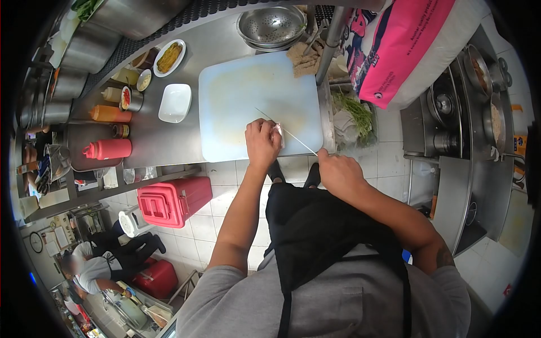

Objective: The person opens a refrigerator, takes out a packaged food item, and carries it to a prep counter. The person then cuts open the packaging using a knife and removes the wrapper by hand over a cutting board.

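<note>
My right hand is closed round the handle of a knife. Its thin blade, seen nearly edge-on, slants up and left across the white cutting board. With bent fingers, my left hand presses a small whitish-pink piece of food against the board near its front edge. The blade passes over or against this piece, just beside my left fingertips; whether it has cut in cannot be made out. My fingers hide part of the piece, and its exact kind is unclear.
Left of the board are a white square dish, an oval plate of food and sauce bottles. Metal colanders stand behind it, with a brown cloth at its corner. A pink-and-white sack stands right. Another person is lower left.
</note>
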A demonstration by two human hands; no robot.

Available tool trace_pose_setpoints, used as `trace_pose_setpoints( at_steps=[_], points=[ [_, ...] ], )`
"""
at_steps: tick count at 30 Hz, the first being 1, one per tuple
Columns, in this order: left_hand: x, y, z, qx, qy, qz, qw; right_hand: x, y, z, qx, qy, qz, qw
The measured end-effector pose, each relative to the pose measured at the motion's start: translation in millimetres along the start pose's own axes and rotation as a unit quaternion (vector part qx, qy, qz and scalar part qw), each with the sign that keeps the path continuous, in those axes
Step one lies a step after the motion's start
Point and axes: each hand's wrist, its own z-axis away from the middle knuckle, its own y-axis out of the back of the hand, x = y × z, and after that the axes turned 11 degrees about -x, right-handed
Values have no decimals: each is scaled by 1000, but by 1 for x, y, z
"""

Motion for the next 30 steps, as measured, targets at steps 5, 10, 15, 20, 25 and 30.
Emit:
trace_pose_setpoints(
  at_steps=[5,10,15,20,25,30],
  points=[
    [-2,-3,1,-9,10,-1,1000,1,-1,-1,-3,1,7,1000],
    [-2,-2,1,-9,11,-1,1000,0,0,0,-3,4,2,1000],
    [-3,-3,0,-7,6,-1,1000,-2,2,-2,-20,-9,-4,1000],
    [-2,-2,0,-8,8,-2,1000,-4,4,-2,-24,-12,-13,1000],
    [-3,-3,0,-8,4,-3,1000,-6,6,-1,-30,-15,-11,999],
    [-4,-3,0,-9,6,-5,1000,-5,4,-4,-37,-17,-23,999]
  ],
)
